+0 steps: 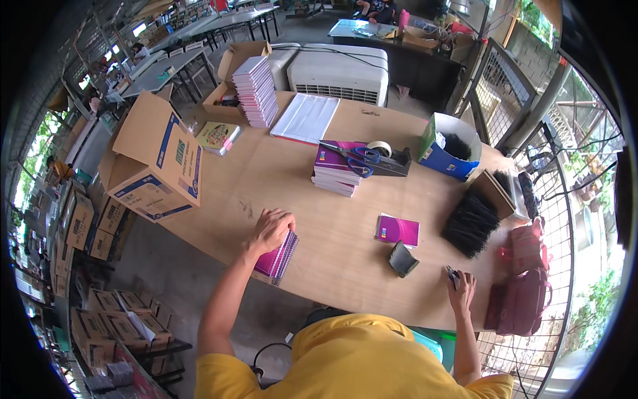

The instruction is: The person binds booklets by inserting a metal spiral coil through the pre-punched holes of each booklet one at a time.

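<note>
My left hand (271,229) is closed over the far end of a small stack of purple spiral notebooks (279,259) at the table's near edge. Their wire spines face right. At the right, near the same edge, my right hand (463,292) grips a small dark hand tool (453,275), its exact kind hard to make out. Between the hands lies a single purple notebook (398,231), flat on the table, with a dark, bent block-like piece (403,259) just nearer to me. Farther back, scissors (359,159) with blue handles rest on a stack of purple notebooks (335,179).
An open cardboard box (159,173) stands at the left. Toward the back are a tall notebook stack (256,93) and a white tray (306,116). A tape dispenser (392,161), a blue box (452,149) and black wire bundles (470,223) occupy the right, beside reddish bags (525,299).
</note>
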`<state>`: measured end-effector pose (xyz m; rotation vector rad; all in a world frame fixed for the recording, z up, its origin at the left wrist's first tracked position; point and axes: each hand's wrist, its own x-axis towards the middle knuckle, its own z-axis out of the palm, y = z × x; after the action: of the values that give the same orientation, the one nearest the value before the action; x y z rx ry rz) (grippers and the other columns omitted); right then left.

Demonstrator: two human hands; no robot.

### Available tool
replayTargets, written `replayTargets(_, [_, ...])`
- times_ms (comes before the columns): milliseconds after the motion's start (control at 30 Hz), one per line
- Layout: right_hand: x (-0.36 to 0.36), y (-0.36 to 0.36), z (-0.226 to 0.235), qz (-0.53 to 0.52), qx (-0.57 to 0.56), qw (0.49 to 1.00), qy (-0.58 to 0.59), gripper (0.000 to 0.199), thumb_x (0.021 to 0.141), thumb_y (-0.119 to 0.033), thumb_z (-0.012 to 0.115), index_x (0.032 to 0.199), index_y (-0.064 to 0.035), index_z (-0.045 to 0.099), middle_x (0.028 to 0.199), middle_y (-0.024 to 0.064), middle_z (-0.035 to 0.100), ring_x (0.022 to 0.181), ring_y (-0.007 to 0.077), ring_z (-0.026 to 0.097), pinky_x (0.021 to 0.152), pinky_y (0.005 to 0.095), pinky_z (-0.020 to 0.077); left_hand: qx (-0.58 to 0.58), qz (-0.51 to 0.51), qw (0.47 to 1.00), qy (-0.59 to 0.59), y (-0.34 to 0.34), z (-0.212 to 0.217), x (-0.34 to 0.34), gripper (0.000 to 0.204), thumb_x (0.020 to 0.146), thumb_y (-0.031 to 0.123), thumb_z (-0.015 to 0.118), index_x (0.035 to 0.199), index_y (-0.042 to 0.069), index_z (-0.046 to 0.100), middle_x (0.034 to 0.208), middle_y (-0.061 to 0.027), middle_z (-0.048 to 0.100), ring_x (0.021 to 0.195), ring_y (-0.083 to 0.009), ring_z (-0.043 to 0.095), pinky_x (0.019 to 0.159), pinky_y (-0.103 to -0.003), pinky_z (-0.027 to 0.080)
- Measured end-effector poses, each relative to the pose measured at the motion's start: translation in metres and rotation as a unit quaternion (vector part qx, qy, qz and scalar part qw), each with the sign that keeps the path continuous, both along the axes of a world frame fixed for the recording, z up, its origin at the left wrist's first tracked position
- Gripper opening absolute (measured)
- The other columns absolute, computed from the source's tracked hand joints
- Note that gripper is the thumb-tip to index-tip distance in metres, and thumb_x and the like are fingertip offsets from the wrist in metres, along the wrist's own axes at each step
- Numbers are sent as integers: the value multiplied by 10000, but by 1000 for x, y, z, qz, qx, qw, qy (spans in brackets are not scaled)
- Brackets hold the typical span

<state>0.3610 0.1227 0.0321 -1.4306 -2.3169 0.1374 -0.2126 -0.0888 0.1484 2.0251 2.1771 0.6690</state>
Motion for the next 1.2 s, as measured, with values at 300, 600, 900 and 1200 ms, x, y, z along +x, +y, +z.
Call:
replayTargets(300, [-17,-17,-5,-83,187,978,-45,469,855,-229,751,1284,-102,613,1269,161,549,1184,390,521,997,490,437,57,39,995,71,-7,-19,16,208,867,46,545,1061,98,599,1086,-103,589,1073,-307,545,953,-462,431])
replayTargets(600, [-160,57,-40,-141,-106,979,102,449,829,-309,757,1175,-30,691,1085,250,686,1080,385,635,921,429,517,-54,222,845,-483,161,-120,165,502,857,153,638,1301,-53,529,1235,-261,633,1141,-366,638,988,-388,509])
replayTargets(900, [-212,52,-27,-107,-197,963,147,452,678,-162,830,1042,48,663,1045,277,692,982,411,680,896,449,549,-142,223,940,-218,235,-170,182,388,750,204,745,1009,-79,686,1026,-281,703,987,-415,689,886,-475,549])
replayTargets(1200, [-193,53,-32,100,-319,820,464,246,908,69,675,1143,16,623,1028,61,696,946,114,645,858,252,517,260,71,912,-309,184,-120,205,409,865,-73,630,1249,48,561,1134,-185,612,1021,-384,619,856,-448,523])
